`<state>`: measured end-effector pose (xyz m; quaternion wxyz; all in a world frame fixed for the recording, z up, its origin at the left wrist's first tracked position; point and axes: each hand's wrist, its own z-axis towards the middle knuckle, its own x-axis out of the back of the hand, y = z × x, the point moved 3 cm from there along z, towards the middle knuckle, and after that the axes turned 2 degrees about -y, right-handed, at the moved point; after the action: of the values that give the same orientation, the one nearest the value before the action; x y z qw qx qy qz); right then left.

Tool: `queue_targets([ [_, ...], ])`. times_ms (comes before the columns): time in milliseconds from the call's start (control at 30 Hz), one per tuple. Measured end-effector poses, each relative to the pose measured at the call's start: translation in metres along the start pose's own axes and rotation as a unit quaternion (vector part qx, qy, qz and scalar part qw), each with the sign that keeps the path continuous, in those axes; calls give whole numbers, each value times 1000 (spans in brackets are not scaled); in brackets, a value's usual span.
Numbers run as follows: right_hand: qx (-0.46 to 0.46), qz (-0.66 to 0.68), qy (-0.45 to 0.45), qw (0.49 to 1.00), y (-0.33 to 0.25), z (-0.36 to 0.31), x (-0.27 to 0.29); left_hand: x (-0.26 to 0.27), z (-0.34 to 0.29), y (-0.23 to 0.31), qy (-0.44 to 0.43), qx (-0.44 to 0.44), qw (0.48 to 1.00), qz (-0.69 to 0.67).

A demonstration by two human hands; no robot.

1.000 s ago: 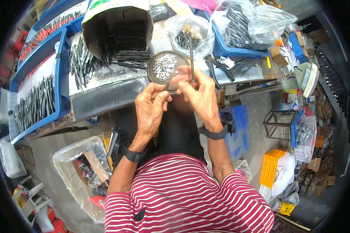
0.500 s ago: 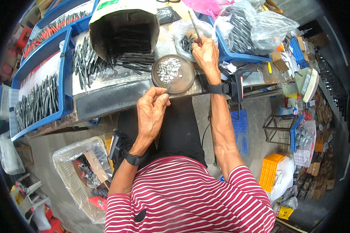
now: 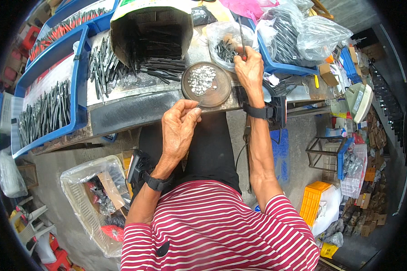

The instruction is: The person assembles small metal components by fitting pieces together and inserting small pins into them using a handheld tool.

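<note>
A round dark dish (image 3: 222,92) holds a scatter of small pale silvery pieces (image 3: 202,79) at the table's near edge. Just below and left of it is my left hand (image 3: 180,128), thumb and fingers pinched together; a tiny dark thing may show at the tips, too small to name. My right hand (image 3: 250,72) is closed round a thin, dark, rod-like tool (image 3: 241,36) with a reddish part by the fingers. The tool points away from me, over the right side of a clear plastic bag (image 3: 215,32) of short dark pieces (image 3: 226,50).
A large open sack (image 3: 122,43) spills dark strips (image 3: 160,70) onto the table. Blue trays (image 3: 80,90) of dark and red strips stand at left. Another blue tray (image 3: 285,67) holds bagged black strips at right. A plastic-lined basket (image 3: 72,180) sits on the floor.
My right hand has shifted slightly right and nearer me, and its tool stands more upright in the view. My left hand stays pinched below the dish. The whole view has shifted slightly.
</note>
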<state>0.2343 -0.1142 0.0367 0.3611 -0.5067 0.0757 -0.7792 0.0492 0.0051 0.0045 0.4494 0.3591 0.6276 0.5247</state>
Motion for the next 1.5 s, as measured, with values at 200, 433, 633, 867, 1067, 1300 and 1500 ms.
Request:
queue_targets([
  [200, -137, 360, -134, 913, -26, -34, 23, -1, 2, 7, 8, 36, 998, -52],
  [433, -94, 396, -271, 872, -54, -76, 29, -3, 5, 7, 12, 17, 996, -84],
  [633, -72, 362, -299, 880, -57, -89, 26, -2, 3, 3, 1, 12, 994, -110],
  [867, -119, 386, -327, 855, -55, -95, 26, -4, -1, -2, 4, 22, 991, -135],
  [1067, -172, 472, -272, 821, -54, -106, 20, -4, -2, 0, -5, 50, 987, -150],
  [1300, -261, 643, -193, 693, -55, -120, 11, -5, -4, 2, 1, 59, 986, -154],
  [1500, -252, 614, -151, 732, -48, -118, 11, -8, -7, -1, -18, 71, 986, -149],
])
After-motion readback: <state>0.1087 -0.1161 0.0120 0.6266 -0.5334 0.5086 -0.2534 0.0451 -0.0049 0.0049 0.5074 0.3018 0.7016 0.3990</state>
